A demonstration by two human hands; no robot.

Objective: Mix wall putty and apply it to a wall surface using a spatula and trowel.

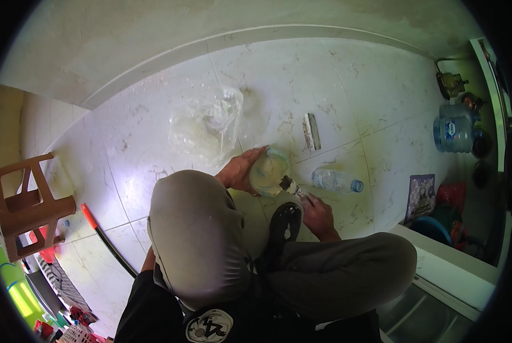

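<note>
My left hand (240,170) grips the left side of a round container (266,167) of pale paste, near the floor between me and a crumpled clear plastic bag (201,128). My right hand (316,214) is closed round the handle of a scraper (290,185), whose dark blade is at the container's lower right rim. A clear plastic bottle (333,180) lies to the right, and a short flat strip (310,131) lies beyond the container. My bent knees and a dark shoe are below.
A brown plastic stool (32,206) and a long dark rod with an orange tip (113,246) are at left. Large water bottles (453,134), a kettle (452,83) and basins (431,228) are at right by a cabinet. A wall (256,17) runs across the back.
</note>
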